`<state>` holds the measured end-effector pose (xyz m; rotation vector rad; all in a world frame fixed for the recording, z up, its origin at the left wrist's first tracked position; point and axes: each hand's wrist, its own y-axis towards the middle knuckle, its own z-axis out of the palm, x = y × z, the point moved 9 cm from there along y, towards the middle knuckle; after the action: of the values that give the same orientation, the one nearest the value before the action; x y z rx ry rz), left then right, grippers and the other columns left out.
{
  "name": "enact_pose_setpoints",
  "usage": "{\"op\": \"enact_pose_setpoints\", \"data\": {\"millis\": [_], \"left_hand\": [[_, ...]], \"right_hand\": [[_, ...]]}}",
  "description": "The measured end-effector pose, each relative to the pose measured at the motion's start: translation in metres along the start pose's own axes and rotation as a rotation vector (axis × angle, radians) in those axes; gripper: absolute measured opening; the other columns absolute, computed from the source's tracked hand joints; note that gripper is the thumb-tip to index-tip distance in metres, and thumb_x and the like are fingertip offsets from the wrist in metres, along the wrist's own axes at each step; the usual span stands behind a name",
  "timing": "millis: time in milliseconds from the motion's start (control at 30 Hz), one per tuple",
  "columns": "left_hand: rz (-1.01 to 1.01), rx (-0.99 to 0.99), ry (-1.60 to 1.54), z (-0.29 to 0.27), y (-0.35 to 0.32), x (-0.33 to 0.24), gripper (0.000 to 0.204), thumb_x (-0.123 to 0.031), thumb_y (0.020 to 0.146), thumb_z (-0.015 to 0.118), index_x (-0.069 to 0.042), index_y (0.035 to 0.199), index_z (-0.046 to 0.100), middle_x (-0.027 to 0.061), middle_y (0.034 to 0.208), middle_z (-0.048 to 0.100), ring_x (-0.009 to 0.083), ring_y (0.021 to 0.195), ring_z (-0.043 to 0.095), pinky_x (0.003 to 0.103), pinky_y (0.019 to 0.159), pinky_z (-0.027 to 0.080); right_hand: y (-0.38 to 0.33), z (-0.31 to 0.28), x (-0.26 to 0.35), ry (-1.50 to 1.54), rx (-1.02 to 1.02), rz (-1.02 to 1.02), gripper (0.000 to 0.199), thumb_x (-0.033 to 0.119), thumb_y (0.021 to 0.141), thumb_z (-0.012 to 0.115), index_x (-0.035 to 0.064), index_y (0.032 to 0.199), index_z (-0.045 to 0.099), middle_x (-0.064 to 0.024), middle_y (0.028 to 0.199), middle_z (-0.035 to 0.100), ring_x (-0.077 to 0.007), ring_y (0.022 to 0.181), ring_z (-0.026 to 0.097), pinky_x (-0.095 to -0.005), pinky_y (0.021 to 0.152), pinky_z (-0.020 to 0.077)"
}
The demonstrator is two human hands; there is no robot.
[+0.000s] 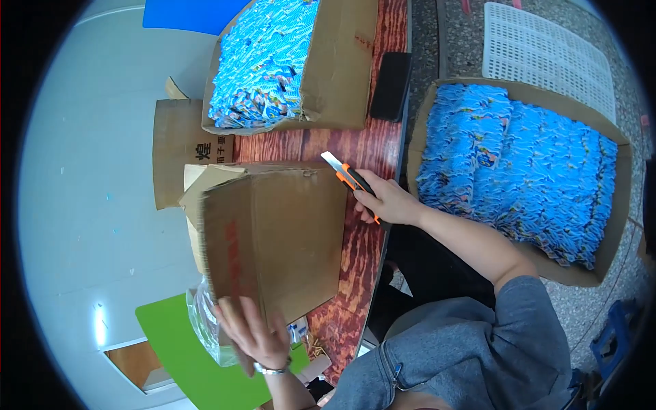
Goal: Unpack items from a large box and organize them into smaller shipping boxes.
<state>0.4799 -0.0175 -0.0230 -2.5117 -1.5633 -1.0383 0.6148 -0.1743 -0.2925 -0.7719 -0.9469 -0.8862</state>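
Observation:
My right hand point(383, 201) is closed around an orange and black utility knife point(354, 183), its blade out and pointing toward the far side. The blade is beside the upper edge of a brown cardboard box point(297, 232) on the table. My left hand point(254, 331), slightly blurred, lies with fingers stretched against the lower corner of the box's raised flap point(229, 246). A metal watch or bracelet point(272, 370) circles my left wrist. The inside of this box is hidden from here.
Another cardboard box point(338, 65) full of blue packets stands farther along the wood-patterned table point(355, 273), beside a black phone point(391, 87). To the right sits an open carton point(618, 198) of blue packets, near a white plastic crate point(547, 58). A clear plastic bag point(205, 321) is behind my left hand.

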Motion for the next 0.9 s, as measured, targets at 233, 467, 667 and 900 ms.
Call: {"op": "enact_pose_setpoints", "data": {"millis": [233,467,667,900], "left_hand": [[-0.133,0.230,0.233,0.060,0.016,0.058,0.081,-0.061,0.088,0.054,-0.006,0.145,0.040,0.0281,0.151,0.027,0.0518,0.142,0.015,0.064,0.112,0.017],[-0.001,0.249,0.428,0.080,0.009,0.049,0.095,-0.079,0.082,0.044,-0.013,0.149,0.033,0.0332,0.151,0.022,0.0626,0.136,0.011,0.075,0.105,0.010],[0.037,0.210,0.460,0.083,0.012,0.049,0.098,-0.080,0.080,0.046,-0.012,0.150,0.032,0.0301,0.153,0.022,0.0575,0.139,0.012,0.073,0.105,0.013],[0.035,0.185,0.446,0.084,0.009,0.053,0.093,-0.078,0.081,0.045,-0.016,0.149,0.033,0.0291,0.153,0.022,0.0593,0.138,0.014,0.075,0.104,0.016]], "right_hand": [[0.011,0.004,0.003,-0.041,0.035,0.118,0.057,0.019,0.102,0.047,0.0128,0.152,0.019,-0.0094,0.084,0.063,-0.0158,0.067,0.066,-0.0302,0.065,0.0555],[0.020,0.004,0.006,-0.038,0.163,0.049,0.069,0.014,0.097,0.049,0.0122,0.154,0.010,-0.0106,0.086,0.065,-0.0175,0.069,0.067,-0.0332,0.067,0.0542],[0.034,-0.008,0.023,-0.024,0.285,0.168,0.068,0.012,0.097,0.047,0.0121,0.154,0.010,-0.0100,0.085,0.065,-0.0156,0.068,0.066,-0.0315,0.062,0.0537],[0.050,-0.006,0.050,-0.125,0.489,0.152,0.067,0.013,0.096,0.044,0.0120,0.154,0.011,-0.0086,0.079,0.063,-0.0150,0.063,0.068,-0.0288,0.058,0.0555]]}}
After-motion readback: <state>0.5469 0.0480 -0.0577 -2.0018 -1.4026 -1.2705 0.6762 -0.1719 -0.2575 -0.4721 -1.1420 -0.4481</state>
